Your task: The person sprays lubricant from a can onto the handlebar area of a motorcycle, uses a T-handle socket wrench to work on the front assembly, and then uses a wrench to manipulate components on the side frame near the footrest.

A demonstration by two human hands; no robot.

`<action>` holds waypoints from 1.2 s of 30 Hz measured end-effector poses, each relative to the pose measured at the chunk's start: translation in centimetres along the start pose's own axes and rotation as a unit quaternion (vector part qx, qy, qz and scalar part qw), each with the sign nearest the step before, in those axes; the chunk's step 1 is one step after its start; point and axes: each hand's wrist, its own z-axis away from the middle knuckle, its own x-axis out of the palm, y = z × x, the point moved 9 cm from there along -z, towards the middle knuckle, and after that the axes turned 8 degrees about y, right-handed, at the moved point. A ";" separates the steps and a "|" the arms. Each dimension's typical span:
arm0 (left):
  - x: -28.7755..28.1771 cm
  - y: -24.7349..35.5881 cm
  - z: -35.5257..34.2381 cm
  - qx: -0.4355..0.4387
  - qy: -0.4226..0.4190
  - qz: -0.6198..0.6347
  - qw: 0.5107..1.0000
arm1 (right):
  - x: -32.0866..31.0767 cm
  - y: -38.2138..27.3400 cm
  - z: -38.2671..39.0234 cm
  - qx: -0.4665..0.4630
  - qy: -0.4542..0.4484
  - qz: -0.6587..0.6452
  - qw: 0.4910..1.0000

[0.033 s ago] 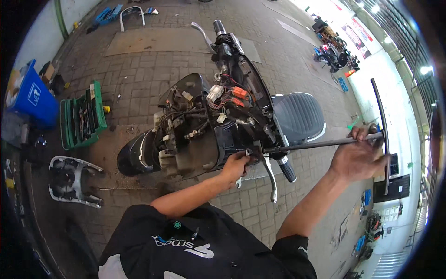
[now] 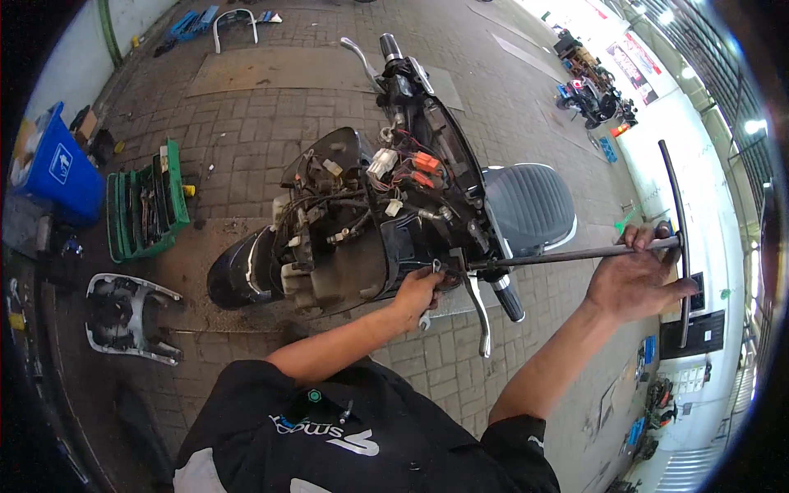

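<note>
A partly stripped scooter stands in front of me, its handlebar (image 2: 415, 123) bared and its wiring exposed. In my left hand (image 2: 417, 296) is a combination wrench (image 2: 425, 320); one end shows above the fingers by the brake lever mount, the other below them. The long shaft of a T-handle wrench (image 2: 567, 255) runs sideways from that mount to my right hand (image 2: 629, 278). My right fingers curl round the shaft close to the crossbar, with the thumb across the bar. The tool's tip at the mount is hidden. A silver brake lever (image 2: 479, 316) hangs beside the near grip (image 2: 509, 301).
Orange connectors (image 2: 426, 163) and loose wires lie open at the scooter's middle. On the left are a green toolbox (image 2: 148, 205), a blue bin (image 2: 57, 168) and a grey plastic fairing (image 2: 131, 316). Behind the handlebar is the ribbed seat (image 2: 530, 209). Another motorbike (image 2: 588, 103) stands far right.
My right thumb has shifted slightly outward over the crossbar, and the T-handle has moved a touch to the right. My left hand and the scooter look almost unchanged.
</note>
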 end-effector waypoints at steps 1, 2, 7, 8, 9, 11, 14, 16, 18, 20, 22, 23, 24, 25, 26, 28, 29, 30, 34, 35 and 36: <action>0.3 0.1 -0.3 -0.033 0.007 0.034 0.999 | 0.0 0.0 0.0 -0.004 0.015 0.022 1.000; 0.5 -0.1 -0.5 -0.067 0.014 0.068 0.995 | 0.2 -0.1 -0.1 -0.009 0.031 0.045 0.998; 1.7 -1.4 -2.0 -0.103 -0.062 0.127 0.985 | 0.9 0.1 0.2 -0.001 0.032 0.069 0.997; 1.5 -1.5 -2.1 -0.106 -0.050 0.122 0.986 | 0.6 0.0 0.3 -0.005 0.059 0.081 0.995; 1.6 -1.5 -2.1 -0.107 -0.051 0.124 0.985 | 0.3 -0.1 0.4 -0.010 0.087 0.093 0.992; 1.8 -1.4 -1.8 -0.118 -0.048 0.127 0.984 | 0.2 0.1 0.1 0.041 0.037 0.039 0.998; 2.0 -1.6 -1.6 -0.126 -0.049 0.144 0.980 | 0.1 1.0 -1.4 0.139 0.000 -0.056 0.989; 2.1 -1.2 -1.3 -0.110 -0.042 0.127 0.985 | 3.5 2.2 -0.2 0.311 -0.223 -0.136 0.914; 1.9 -1.0 -1.3 -0.095 -0.034 0.110 0.989 | 3.0 2.3 -0.2 0.312 -0.193 -0.107 0.924; 1.5 -0.8 -1.5 -0.073 -0.011 0.068 0.995 | 1.4 2.4 -0.9 0.281 -0.054 -0.087 0.954; 1.6 -0.7 -1.4 -0.076 -0.008 0.069 0.995 | 2.2 2.4 0.1 0.265 -0.074 -0.120 0.954; 1.7 -0.8 -1.3 -0.081 -0.005 0.070 0.994 | 1.5 1.5 0.0 0.166 -0.021 -0.084 0.982; 1.7 -0.8 -1.3 -0.081 -0.006 0.071 0.994 | 0.8 0.2 0.1 0.064 0.032 -0.047 0.996; 1.7 -0.9 -1.4 -0.081 0.000 0.063 0.995 | 1.5 -0.3 0.6 0.017 -0.004 -0.016 1.000; 1.6 -1.0 -1.4 -0.082 0.006 0.056 0.995 | 1.5 -0.2 0.7 0.018 -0.006 -0.016 1.000; 1.6 -0.9 -1.4 -0.079 0.018 0.048 0.996 | 1.1 -0.5 0.7 -0.017 0.028 0.012 0.999; 1.4 -0.9 -1.3 -0.076 0.030 0.039 0.996 | 1.3 -0.4 0.5 -0.015 0.026 0.011 0.999; 1.2 -1.0 -1.4 -0.075 0.031 0.040 0.996 | 1.2 0.0 0.2 0.017 0.047 0.021 0.999; 1.6 -0.9 -1.2 -0.081 0.009 0.066 0.994 | 2.5 2.1 -0.8 0.233 -0.113 -0.121 0.958; 1.6 -0.8 -1.0 -0.084 0.010 0.067 0.994 | 3.0 2.4 -0.8 0.277 -0.149 -0.116 0.942; 1.6 -0.6 -1.0 -0.083 0.010 0.068 0.994 | 2.8 2.5 -1.1 0.277 -0.150 -0.117 0.942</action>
